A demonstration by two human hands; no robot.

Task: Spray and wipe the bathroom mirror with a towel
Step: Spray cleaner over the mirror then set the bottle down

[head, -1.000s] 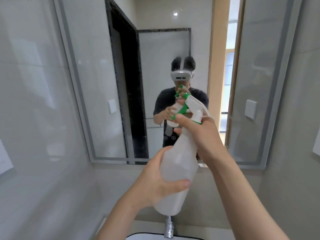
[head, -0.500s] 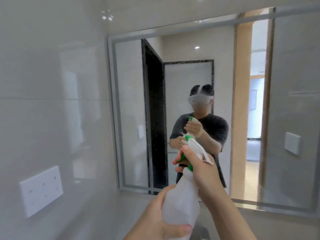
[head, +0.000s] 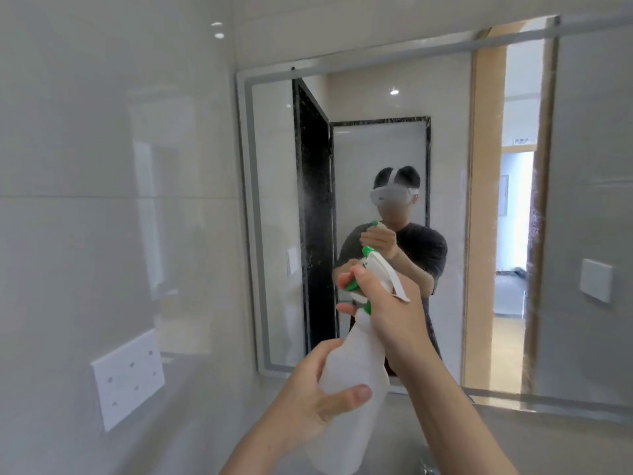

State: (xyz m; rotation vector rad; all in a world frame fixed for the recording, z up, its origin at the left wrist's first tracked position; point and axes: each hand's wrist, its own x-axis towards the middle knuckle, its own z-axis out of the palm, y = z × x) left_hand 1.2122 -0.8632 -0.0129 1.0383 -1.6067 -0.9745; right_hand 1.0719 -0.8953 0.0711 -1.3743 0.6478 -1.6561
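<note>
A white spray bottle [head: 352, 385] with a green and white trigger head is held up in front of the bathroom mirror [head: 376, 108]. My left hand [head: 308, 402] wraps the bottle's body from the left. My right hand [head: 383, 303] grips the neck, fingers curled over the trigger, nozzle aimed up-left at the glass. Fine droplets speckle the mirror over the dark door reflection. The mirror reflects a person in a headset holding the bottle. No towel is in view.
Glossy grey tiled wall fills the left, with a white socket plate [head: 128, 378] low down. A tap top [head: 428, 469] shows at the bottom edge. In the mirror's reflection a white wall switch [head: 596, 280] shows at the right.
The view has tilted up and shifted left, bringing the mirror's top edge into sight. The bottle stays in both hands, and spray droplets now show on the glass.
</note>
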